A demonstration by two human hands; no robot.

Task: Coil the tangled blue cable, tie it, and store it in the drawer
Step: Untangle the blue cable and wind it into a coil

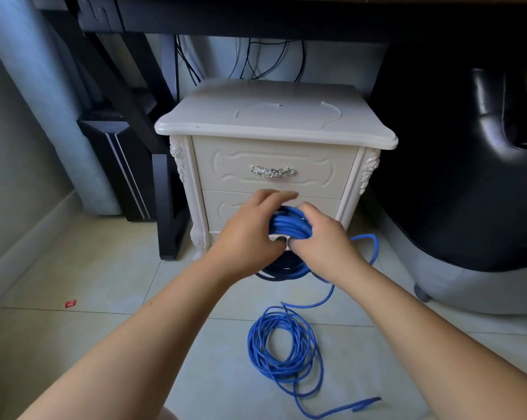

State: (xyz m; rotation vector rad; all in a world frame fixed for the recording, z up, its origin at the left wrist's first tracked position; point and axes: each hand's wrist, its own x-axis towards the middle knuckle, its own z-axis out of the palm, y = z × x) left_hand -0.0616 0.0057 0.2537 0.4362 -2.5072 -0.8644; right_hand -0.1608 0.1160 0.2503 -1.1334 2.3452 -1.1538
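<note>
Both hands, left and right, grip a bundle of blue cable before the closed white nightstand.

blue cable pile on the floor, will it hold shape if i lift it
Probably floppy: the blue cable lies in loose loops likely to sag and spill apart. Its free end would probably trail. Looks thin, so likely light.

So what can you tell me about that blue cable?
The blue cable is thin, round and smooth, plastic-looking. Part is wound into a thick bundle held between the left hand and right hand before the lower drawer, with loops hanging beneath. One strand runs down to a loose coil on the tiled floor; its free end trails to the right.
</note>
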